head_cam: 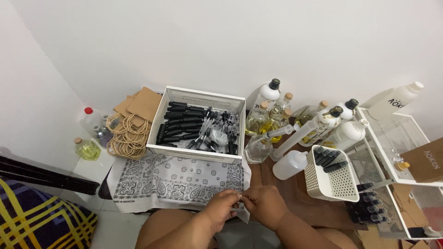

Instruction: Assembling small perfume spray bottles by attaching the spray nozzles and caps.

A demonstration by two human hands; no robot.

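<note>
**Both hands pinching a small item at the near edge of the cloth**

The left hand and the right hand are meeting over the near edge of the black-and-white paisley cloth, fingertips drawn together on a small object that is showing only as a pale, glinting sliver between them. Both hands are closing on it; what it is cannot be told from this view, though it looks small enough to belong with the vial parts nearby.

Judging by the grip, the work is going best if the hands stay low over the cloth, so anything slipping free is landing on fabric rather than rolling away. Holding with the fingertips rather than the whole fist is keeping the piece visible, and one hand should be steadying while the other is doing the fine movement.

The object's long axis seems to be running roughly left to right, from one hand across to the other; which end is pointing where is hidden by the fingers.

Beyond the cloth, a white box is holding black vials and sprayer parts. To the right, a white perforated basket is carrying more dark vials, with bottles of yellow liquid and a large syringe standing behind.
</note>
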